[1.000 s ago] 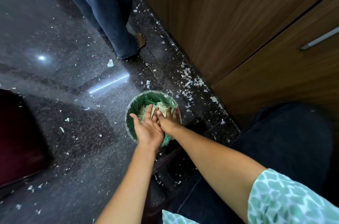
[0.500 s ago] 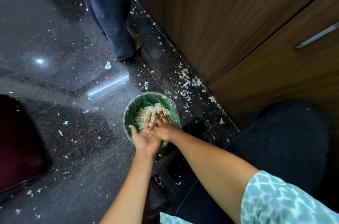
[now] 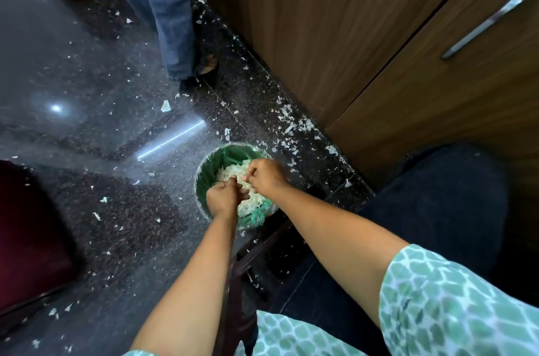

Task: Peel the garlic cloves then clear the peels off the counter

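Observation:
A small round bin with a green liner (image 3: pixel 205 178) stands on the dark speckled floor, filled with pale garlic peels (image 3: pixel 232 172). Both hands hover just over the peel heap. My left hand (image 3: pixel 222 199) has its fingers curled inward at the near side of the bin. My right hand (image 3: pixel 267 176) is curled too, and its fingertips meet those of the left hand. Whether any peel is caught between the fingers is hidden. Loose peels (image 3: pixel 291 122) lie scattered on the floor beyond the bin.
Another person's leg in blue jeans (image 3: pixel 172 20) stands on the floor beyond the bin. Wooden cabinet doors (image 3: pixel 320 20) with a metal handle (image 3: pixel 484 26) rise at the right. A dark red object (image 3: pixel 26 233) sits at the left, and a dark wooden frame (image 3: pixel 242 262) lies under my arms.
My hands were flat with fingers stretched over the bin; both have now curled their fingers and turned toward each other above the peels. The view moved slightly closer.

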Demonstrator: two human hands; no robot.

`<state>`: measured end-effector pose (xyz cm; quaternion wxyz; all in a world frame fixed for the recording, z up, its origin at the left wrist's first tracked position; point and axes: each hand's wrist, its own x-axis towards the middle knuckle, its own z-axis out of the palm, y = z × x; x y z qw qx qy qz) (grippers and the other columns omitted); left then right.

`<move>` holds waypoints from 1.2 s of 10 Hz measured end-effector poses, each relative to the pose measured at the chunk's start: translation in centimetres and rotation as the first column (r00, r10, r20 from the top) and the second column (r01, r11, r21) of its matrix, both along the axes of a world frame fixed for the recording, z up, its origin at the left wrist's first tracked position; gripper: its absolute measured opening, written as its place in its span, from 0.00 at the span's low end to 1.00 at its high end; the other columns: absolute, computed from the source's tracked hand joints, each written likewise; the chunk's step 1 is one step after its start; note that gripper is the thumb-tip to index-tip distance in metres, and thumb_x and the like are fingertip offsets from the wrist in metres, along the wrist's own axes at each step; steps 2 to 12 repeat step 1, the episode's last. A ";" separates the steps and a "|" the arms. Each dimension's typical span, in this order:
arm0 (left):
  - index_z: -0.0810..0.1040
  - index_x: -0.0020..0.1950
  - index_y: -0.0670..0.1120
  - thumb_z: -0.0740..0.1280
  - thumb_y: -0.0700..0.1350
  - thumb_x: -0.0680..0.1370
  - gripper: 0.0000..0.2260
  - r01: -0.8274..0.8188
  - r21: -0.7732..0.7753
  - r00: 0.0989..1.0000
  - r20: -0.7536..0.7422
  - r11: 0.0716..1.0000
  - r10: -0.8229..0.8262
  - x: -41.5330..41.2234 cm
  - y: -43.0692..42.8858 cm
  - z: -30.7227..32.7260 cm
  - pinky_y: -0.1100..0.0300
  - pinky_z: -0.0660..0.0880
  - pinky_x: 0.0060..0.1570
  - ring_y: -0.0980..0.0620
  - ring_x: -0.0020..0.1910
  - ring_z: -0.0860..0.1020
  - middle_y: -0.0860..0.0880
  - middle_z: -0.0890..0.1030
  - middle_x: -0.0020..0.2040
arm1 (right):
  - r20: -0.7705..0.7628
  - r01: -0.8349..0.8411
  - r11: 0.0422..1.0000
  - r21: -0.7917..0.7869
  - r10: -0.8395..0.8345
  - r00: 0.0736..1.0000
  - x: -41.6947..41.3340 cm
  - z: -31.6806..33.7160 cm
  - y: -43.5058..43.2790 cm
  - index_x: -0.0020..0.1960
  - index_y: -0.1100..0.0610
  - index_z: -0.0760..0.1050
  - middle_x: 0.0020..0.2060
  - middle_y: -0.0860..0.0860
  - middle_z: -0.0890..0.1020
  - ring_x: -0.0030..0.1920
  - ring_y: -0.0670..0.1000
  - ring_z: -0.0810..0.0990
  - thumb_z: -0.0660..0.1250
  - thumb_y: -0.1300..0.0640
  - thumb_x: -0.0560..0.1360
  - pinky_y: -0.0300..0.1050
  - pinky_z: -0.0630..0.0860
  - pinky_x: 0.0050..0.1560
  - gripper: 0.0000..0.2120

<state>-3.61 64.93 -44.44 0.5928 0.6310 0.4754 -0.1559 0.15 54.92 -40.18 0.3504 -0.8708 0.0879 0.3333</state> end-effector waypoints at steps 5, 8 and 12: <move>0.59 0.74 0.38 0.63 0.39 0.79 0.25 0.225 -0.031 0.963 -0.145 0.974 -0.227 0.0 -0.4 -0.1 0.50 0.74 0.58 0.41 0.63 0.75 0.36 0.74 0.65 | -0.198 -0.149 0.989 0.016 0.149 0.969 -0.7 -0.5 0.0 0.76 0.54 0.57 0.69 0.60 0.70 0.65 0.61 0.72 0.59 0.71 0.76 0.54 0.74 0.61 0.31; 0.59 0.74 0.38 0.63 0.39 0.79 0.25 0.225 -0.031 0.963 -0.145 0.974 -0.227 0.0 -0.4 -0.1 0.50 0.74 0.58 0.41 0.63 0.75 0.36 0.74 0.65 | -0.198 -0.149 0.989 0.016 0.149 0.969 -0.7 -0.5 0.0 0.76 0.54 0.57 0.69 0.60 0.70 0.65 0.61 0.72 0.59 0.71 0.76 0.54 0.74 0.61 0.31; 0.59 0.74 0.38 0.63 0.39 0.79 0.25 0.225 -0.031 0.963 -0.145 0.974 -0.227 0.0 -0.4 -0.1 0.50 0.74 0.58 0.41 0.63 0.75 0.36 0.74 0.65 | -0.198 -0.149 0.989 0.016 0.149 0.969 -0.7 -0.5 0.0 0.76 0.54 0.57 0.69 0.60 0.70 0.65 0.61 0.72 0.59 0.71 0.76 0.54 0.74 0.61 0.31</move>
